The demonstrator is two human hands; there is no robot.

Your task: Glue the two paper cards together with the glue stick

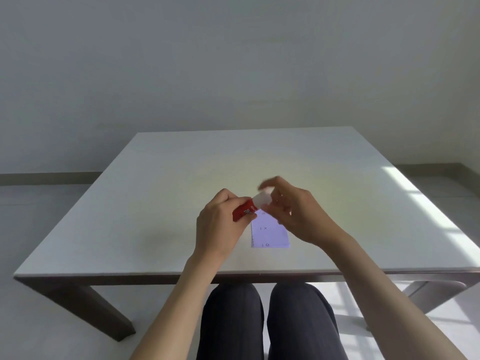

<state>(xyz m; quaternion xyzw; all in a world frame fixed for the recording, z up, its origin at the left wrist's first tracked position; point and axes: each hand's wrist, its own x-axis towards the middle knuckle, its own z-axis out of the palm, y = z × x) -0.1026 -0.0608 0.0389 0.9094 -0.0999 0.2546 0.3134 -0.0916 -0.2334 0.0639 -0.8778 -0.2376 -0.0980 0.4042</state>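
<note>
Both hands grip a red glue stick (244,211) by its white cap.

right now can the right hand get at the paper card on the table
Probably yes. The right hand hovers just above the paper card, with nothing between them. But it is busy at the white cap end of the glue stick that the left hand holds, so it would have to let go first.

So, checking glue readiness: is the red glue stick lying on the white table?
No, the left hand holds the red glue stick above the table while the right hand grips its white cap.
</note>
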